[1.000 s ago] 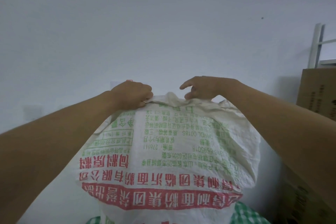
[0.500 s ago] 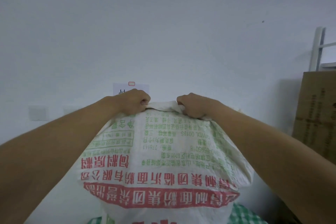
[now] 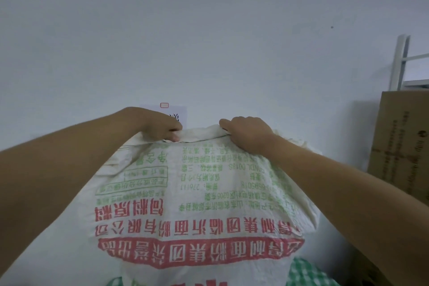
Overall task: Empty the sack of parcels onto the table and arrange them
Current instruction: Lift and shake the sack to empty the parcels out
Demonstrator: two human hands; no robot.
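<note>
L hand (image 3: 162, 130), R hand (image 3: 248, 134) gripping sack (image 3: 197, 193) top

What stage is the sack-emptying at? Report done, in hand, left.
Done: the sack is raised with its print upside down. In hand: left hand and right hand grip its bunched top edge. Left: no parcels show on the green checked cloth, so emptying and arranging remain.

The upside-down sack (image 3: 199, 204) reads "276111" in green.
</note>
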